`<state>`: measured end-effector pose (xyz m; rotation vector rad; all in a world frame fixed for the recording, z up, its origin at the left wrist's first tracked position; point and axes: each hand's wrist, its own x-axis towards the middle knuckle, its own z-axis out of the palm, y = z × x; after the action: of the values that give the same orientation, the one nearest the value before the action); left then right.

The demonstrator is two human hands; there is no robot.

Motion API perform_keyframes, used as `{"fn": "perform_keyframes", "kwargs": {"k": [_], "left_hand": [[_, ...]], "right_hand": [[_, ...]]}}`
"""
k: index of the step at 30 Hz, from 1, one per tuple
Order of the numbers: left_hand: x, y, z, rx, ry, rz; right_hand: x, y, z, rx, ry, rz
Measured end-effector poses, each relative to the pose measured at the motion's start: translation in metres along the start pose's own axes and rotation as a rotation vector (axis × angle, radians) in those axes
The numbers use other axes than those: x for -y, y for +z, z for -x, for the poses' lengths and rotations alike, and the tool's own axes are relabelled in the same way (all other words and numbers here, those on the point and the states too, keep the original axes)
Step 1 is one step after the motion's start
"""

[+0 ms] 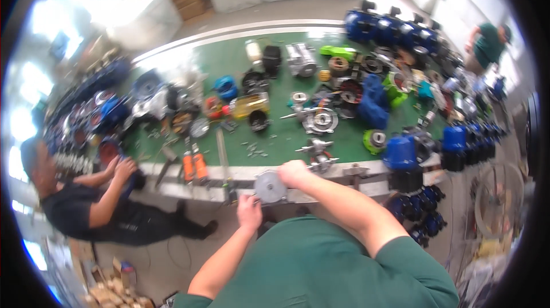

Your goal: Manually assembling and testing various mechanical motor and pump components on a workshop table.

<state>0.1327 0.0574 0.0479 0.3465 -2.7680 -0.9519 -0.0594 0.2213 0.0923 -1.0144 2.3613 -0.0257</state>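
A round grey metal cover [270, 186] is at the near edge of the bench, its flat face toward me. My left hand [249, 212] has its fingers closed at the cover's lower left rim. Curled against the upper right rim is my right hand [293, 174], closed, its fingertips partly hidden. Just beyond that hand stands a silver motor part with a shaft [318, 154]. Left of the cover lie a long thin bar [222, 147] and two orange-handled tools [195, 166]. Small loose screws [255, 151] are scattered on the green bench top.
The green bench [229, 73] carries many motor parts. Blue motors [400, 152] stand along its right side, with a wire-guarded fan [497, 199] beyond. A co-worker in dark clothes [86, 205] handles a part at the left; another person in green [488, 44] is at the far right.
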Motion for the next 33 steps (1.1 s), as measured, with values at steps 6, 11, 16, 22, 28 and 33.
{"fn": "perform_keyframes", "kwargs": {"k": [6, 11, 16, 22, 28, 33], "left_hand": [[-0.006, 0.002, -0.003, 0.024, -0.161, -0.054], [-0.008, -0.003, -0.007, -0.003, 0.023, -0.107], [-0.015, -0.016, -0.01, 0.005, -0.035, -0.049], [-0.007, -0.013, -0.01, 0.066, 0.074, -0.065], [-0.009, -0.016, -0.013, 0.11, -0.032, -0.078], [0.006, -0.012, -0.016, 0.142, 0.197, -0.141]], "right_hand": [[-0.006, 0.022, 0.004, -0.313, -0.046, -0.021], [0.002, 0.005, -0.002, -0.138, 0.035, -0.023], [0.001, 0.006, 0.003, -0.298, -0.019, 0.011], [0.009, -0.007, 0.003, -0.099, 0.028, 0.013], [0.003, 0.004, 0.003, -0.23, -0.011, 0.046], [0.014, -0.013, 0.002, 0.001, 0.058, 0.033]]}}
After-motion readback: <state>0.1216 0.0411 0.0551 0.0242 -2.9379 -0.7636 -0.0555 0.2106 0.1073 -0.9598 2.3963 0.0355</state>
